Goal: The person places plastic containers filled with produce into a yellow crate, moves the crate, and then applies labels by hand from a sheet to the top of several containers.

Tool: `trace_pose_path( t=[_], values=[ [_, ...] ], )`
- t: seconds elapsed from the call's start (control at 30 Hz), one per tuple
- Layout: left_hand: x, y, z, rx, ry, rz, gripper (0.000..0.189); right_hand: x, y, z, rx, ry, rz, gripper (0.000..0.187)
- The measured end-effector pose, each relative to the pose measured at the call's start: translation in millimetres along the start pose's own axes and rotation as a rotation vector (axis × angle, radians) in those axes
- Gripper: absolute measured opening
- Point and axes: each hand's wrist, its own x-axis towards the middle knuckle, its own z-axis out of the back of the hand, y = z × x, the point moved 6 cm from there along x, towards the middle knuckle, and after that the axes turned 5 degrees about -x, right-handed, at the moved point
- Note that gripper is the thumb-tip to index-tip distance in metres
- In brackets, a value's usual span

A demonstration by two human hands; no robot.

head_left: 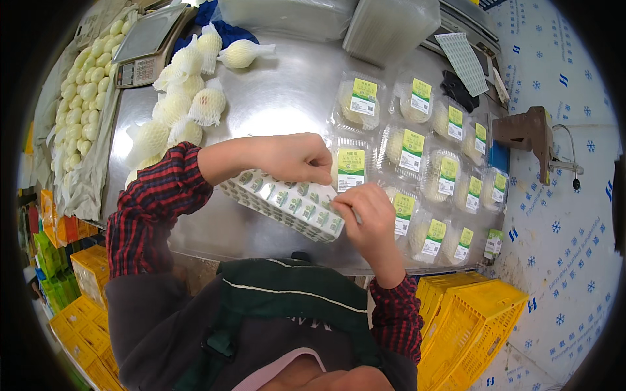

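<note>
A thick stack of small printed label stickers in sheets [293, 203] lies before me on the steel table. Over its far edge my left hand [305, 159] is bent with curled fingers; whether it grips anything is unclear. At the stack's right end, the thumb and fingertips of my right hand [367, 215] are pinched together on what looks like a sticker's edge. Just beyond my hands is a clear plastic clamshell box [351, 163] with a green and white label. More labelled clamshell boxes [411, 149], holding pale produce in foam nets, stand in rows to the right.
Net-wrapped pale round produce [171, 108] is heaped at left, near a digital scale [146, 46] and a crate of unwrapped produce [83, 97]. Stacked clear containers [391, 29] stand at the back. A brown tape dispenser [525, 134] is at right, yellow crates [472, 327] below.
</note>
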Motion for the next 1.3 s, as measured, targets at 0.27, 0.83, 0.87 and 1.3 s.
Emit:
trace_pose_path(
  t=[0.27,0.83,0.87,1.3],
  values=[
    [-18.8,32.1,-1.6,-0.167,-0.036,0.100,0.020,-61.9,-157.4,-21.6,0.419,-0.197,-0.854,0.013],
    [10.7,-1.4,-29.4,-0.066,0.003,-0.015,0.018,-174.7,-192.0,84.2,0.339,-0.371,-1.055,0.038],
    [18.6,-6.3,-35.4,-0.042,0.005,-0.058,0.018,-180.1,-194.3,79.9,0.333,-0.361,-1.046,0.039],
    [51.6,-77.0,-89.5,0.351,-0.140,-0.305,0.024,-84.5,-52.4,70.9,0.247,-0.066,-0.389,0.025]
  ],
)
